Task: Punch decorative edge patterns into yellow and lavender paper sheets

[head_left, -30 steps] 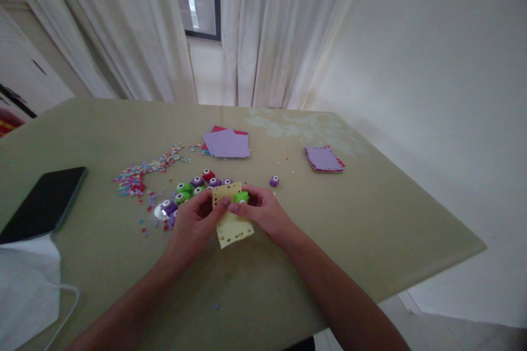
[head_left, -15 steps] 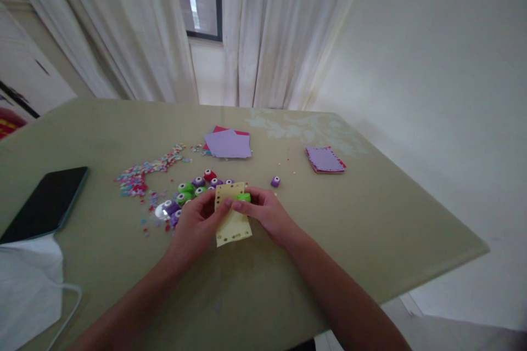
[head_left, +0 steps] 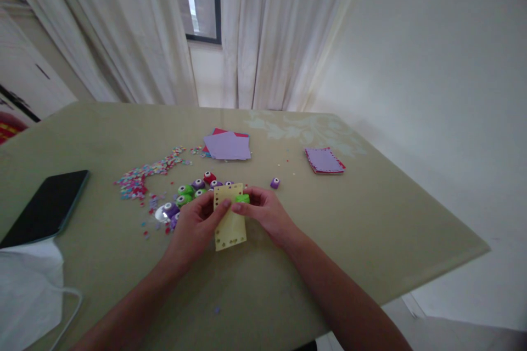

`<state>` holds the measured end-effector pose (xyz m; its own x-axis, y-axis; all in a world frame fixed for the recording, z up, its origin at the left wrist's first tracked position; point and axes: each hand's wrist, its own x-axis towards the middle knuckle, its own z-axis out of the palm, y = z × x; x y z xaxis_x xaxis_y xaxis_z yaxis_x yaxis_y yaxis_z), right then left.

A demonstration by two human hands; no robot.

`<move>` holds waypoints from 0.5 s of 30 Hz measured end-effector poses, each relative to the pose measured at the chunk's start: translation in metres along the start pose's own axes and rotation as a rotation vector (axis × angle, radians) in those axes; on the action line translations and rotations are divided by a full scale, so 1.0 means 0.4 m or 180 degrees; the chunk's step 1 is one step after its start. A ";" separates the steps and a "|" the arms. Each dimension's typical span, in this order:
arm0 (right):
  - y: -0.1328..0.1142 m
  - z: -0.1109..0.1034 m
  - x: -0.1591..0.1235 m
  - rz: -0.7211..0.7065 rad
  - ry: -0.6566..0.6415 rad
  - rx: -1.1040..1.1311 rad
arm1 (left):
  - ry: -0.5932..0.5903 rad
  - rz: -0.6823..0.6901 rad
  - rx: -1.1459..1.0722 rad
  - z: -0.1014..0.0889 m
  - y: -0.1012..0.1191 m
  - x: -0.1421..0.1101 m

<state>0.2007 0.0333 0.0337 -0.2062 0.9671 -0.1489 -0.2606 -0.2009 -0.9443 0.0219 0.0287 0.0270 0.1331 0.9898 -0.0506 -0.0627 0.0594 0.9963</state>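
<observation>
Leftward, a dark phone point(head_left: 45, 205) lies near scattered confetti point(head_left: 144, 173). The person's left hand point(head_left: 197, 227) pinches a yellow paper point(head_left: 230, 225) above the table point(head_left: 370, 230); the right hand point(head_left: 265, 214) pinches a green punch point(head_left: 242, 198) at its edge.

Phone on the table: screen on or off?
Looks off: the phone's upward face is plain black, with nothing lit.

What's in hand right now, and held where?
Yellow paper, left hand gripping its left edge; right hand pinches a green punch at the paper's right edge.
</observation>
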 end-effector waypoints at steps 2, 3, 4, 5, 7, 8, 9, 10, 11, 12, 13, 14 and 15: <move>0.002 0.000 0.000 0.0008 0.0005 0.0025 | 0.0006 -0.0005 -0.0013 0.000 0.001 -0.001; 0.003 0.000 0.001 0.0008 0.0004 0.0031 | 0.0004 0.0000 -0.0009 -0.001 0.001 -0.001; 0.004 -0.001 0.001 0.0002 0.0005 0.0026 | 0.0002 0.0013 0.0010 -0.001 0.000 -0.001; 0.006 -0.001 0.002 -0.0003 0.0004 0.0015 | -0.0003 0.0026 0.0036 -0.002 -0.001 -0.001; 0.008 -0.003 0.005 -0.0010 0.0005 -0.0008 | -0.0023 0.0059 0.0077 -0.002 -0.003 0.000; 0.009 -0.004 0.006 -0.0013 0.0006 -0.0018 | -0.0026 0.0072 0.0083 -0.002 -0.004 0.000; 0.010 -0.005 0.007 -0.0017 0.0010 -0.0028 | -0.0030 0.0076 0.0084 -0.001 -0.004 0.001; 0.011 -0.005 0.008 -0.0018 0.0012 -0.0041 | -0.0028 0.0073 0.0080 0.000 -0.004 0.001; 0.011 -0.006 0.008 -0.0016 0.0013 -0.0058 | -0.0025 0.0070 0.0076 0.000 -0.003 0.001; 0.011 -0.006 0.007 -0.0015 0.0017 -0.0077 | -0.0018 0.0070 0.0081 0.001 -0.002 0.002; 0.011 -0.006 0.006 -0.0016 0.0020 -0.0092 | -0.0015 0.0068 0.0089 0.001 -0.001 0.002; 0.011 -0.006 0.005 -0.0019 0.0019 -0.0100 | -0.0014 0.0062 0.0089 0.002 0.001 0.002; 0.010 -0.006 0.004 -0.0027 0.0011 -0.0100 | -0.0005 0.0053 0.0078 0.001 0.002 0.002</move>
<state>0.2016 0.0342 0.0289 -0.2008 0.9693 -0.1417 -0.2326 -0.1877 -0.9543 0.0225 0.0296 0.0279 0.1337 0.9904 -0.0340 -0.0408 0.0398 0.9984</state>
